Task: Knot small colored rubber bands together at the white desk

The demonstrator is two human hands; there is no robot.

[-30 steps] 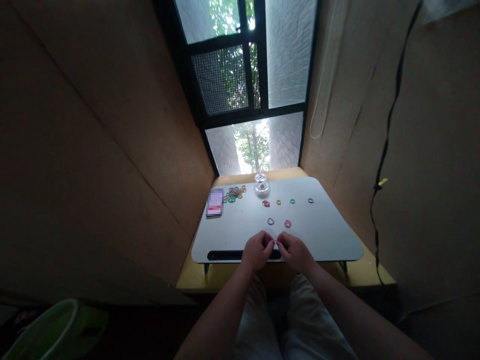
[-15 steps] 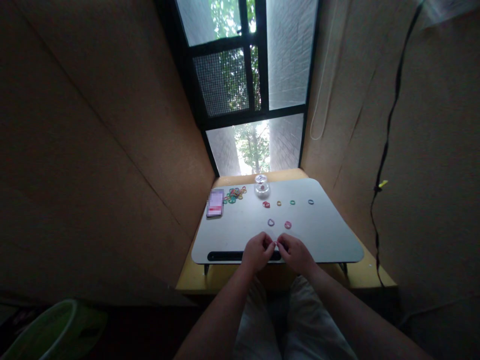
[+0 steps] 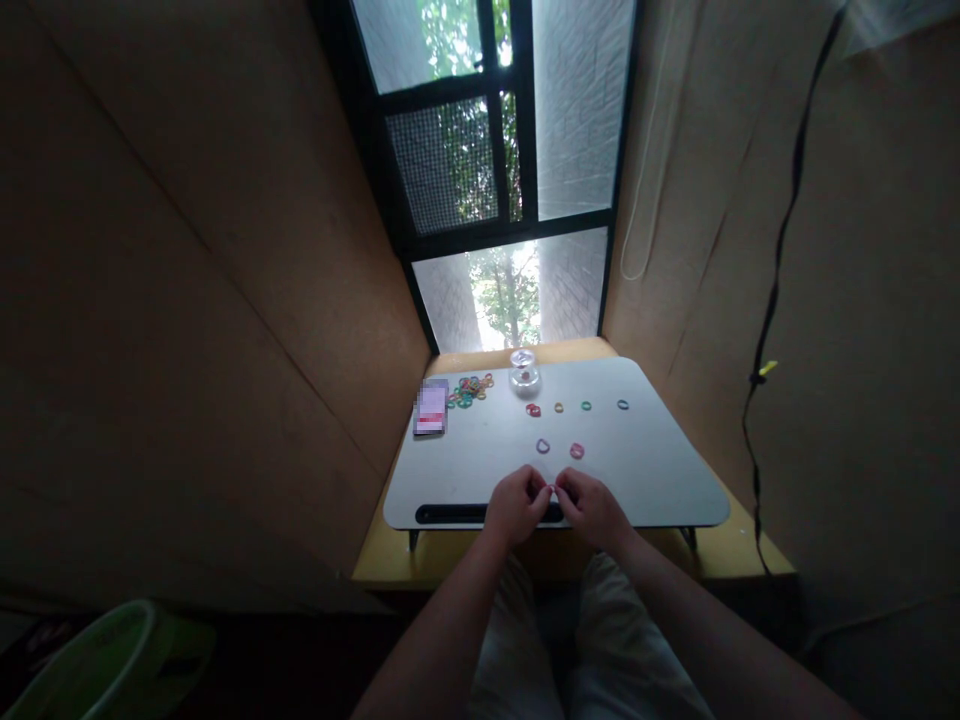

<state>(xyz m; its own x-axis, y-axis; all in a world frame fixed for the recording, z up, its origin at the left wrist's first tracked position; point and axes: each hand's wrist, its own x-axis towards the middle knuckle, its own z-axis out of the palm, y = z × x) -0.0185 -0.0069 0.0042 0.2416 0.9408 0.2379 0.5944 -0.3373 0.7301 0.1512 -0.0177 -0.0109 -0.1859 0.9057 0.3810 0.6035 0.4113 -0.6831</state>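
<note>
Over the front edge of a white lap table [image 3: 480, 470], my left hand [image 3: 517, 502] and my right hand [image 3: 589, 505] meet at the fingertips, both pinched on a small pink band [image 3: 552, 488]. Just beyond them lie a purple band [image 3: 543, 446] and a pink band pair or cluster [image 3: 577, 451]. Farther back, in a row, are red bands [image 3: 533, 410], a yellow band [image 3: 559, 407], a green band [image 3: 586, 406] and a blue band [image 3: 623, 405]. A mixed pile of coloured bands [image 3: 472, 389] sits at the back left.
A clear round container [image 3: 524, 374] stands at the table's back edge. A phone [image 3: 430, 408] lies at the left edge. A black slot [image 3: 450, 514] runs along the front. A green bin [image 3: 112, 660] is at the lower left; a dark cable [image 3: 780, 235] hangs at right.
</note>
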